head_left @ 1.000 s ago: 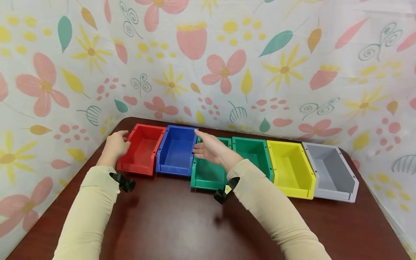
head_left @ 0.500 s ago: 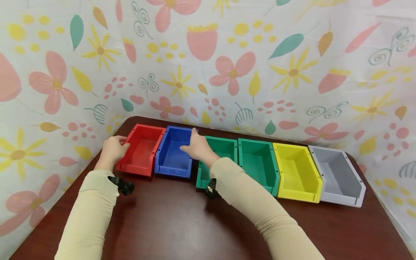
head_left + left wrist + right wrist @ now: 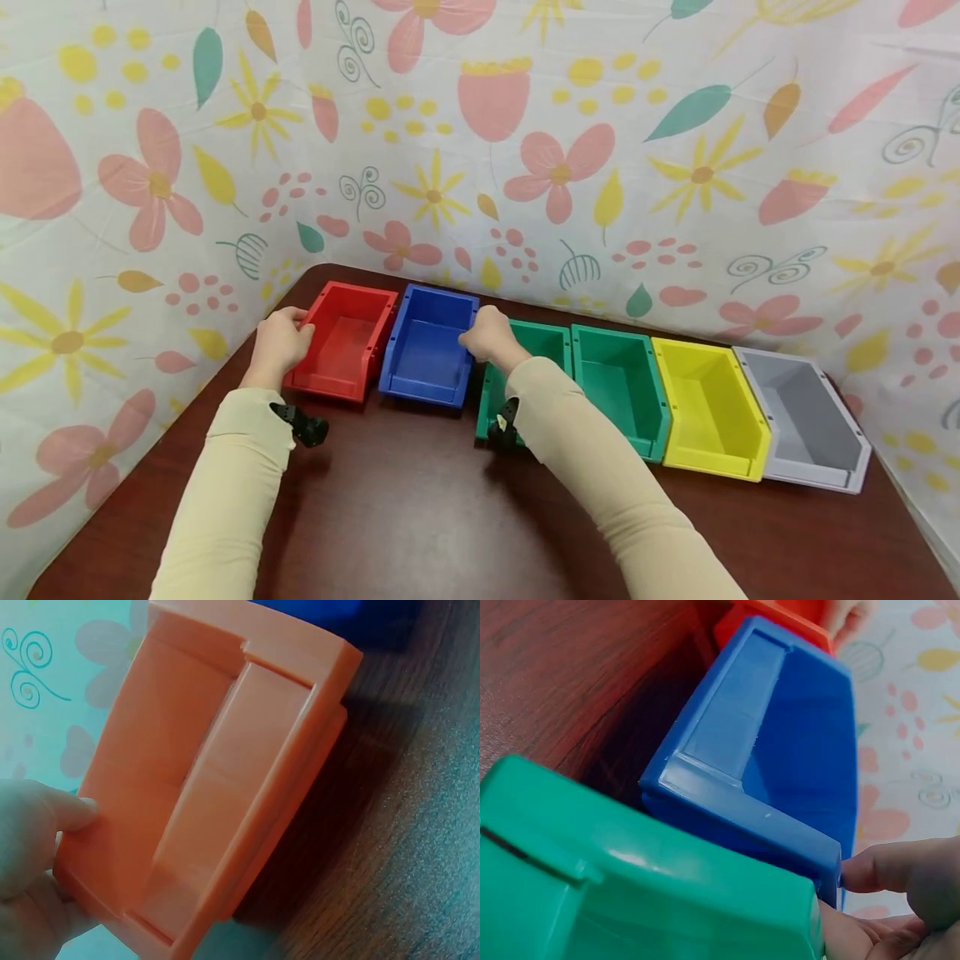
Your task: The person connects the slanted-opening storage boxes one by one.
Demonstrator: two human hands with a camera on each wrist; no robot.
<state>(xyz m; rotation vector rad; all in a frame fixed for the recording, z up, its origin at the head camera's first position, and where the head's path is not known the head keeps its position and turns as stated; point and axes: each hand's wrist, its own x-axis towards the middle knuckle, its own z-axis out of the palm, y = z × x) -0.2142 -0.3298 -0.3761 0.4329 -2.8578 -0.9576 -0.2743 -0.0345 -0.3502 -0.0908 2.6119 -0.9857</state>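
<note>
Red bin at the far left of the surface, low front lip toward the person; blue bin just beside it on the right, same way round. Whether these two touch along their sides, I cannot tell. Left hand grips the red bin's left wall: thumb on the inner face, other fingers outside and below the rim, partly hidden. Right hand pinches the blue bin's right rim toward the back, thumb on the rim, the remaining fingers down between that wall and the nearer green bin. Narrow gap there at the front. Further right, in line: second green bin, yellow bin, grey bin, the last at the right-hand end. Surface dark reddish brown, wood-grained, with a pale sheen at centre. Cream sleeves on both arms; a small black device strapped at each wrist. Behind, a white hanging printed with pink, yellow and green flowers and leaves.
</note>
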